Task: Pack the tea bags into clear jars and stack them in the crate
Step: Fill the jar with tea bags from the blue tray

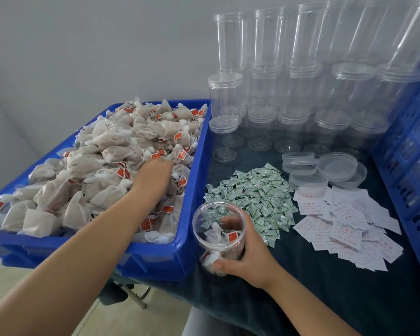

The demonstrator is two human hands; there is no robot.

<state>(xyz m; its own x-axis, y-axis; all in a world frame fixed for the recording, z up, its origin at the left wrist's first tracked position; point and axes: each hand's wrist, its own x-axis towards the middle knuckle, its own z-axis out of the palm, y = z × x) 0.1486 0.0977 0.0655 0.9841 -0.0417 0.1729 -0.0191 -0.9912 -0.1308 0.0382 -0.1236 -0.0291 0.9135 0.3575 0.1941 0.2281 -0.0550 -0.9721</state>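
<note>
A blue tray [192, 180] on the left is heaped with pale mesh tea bags [112, 151] bearing red tags. My left hand [153, 175] reaches into the heap near the tray's right wall, its fingers buried among the bags, so its grip is hidden. Just right of the tray's near corner, my right hand [243, 258] grips an open clear jar [218, 229] tilted toward the tray. A few tea bags lie inside the jar.
Empty clear jars [298, 98] stand stacked at the back of the dark table. Loose clear lids [325, 168], a pile of small green-white sachets [255, 192] and white paper labels [342, 221] lie mid-table. A blue crate [412, 151] stands at the right edge.
</note>
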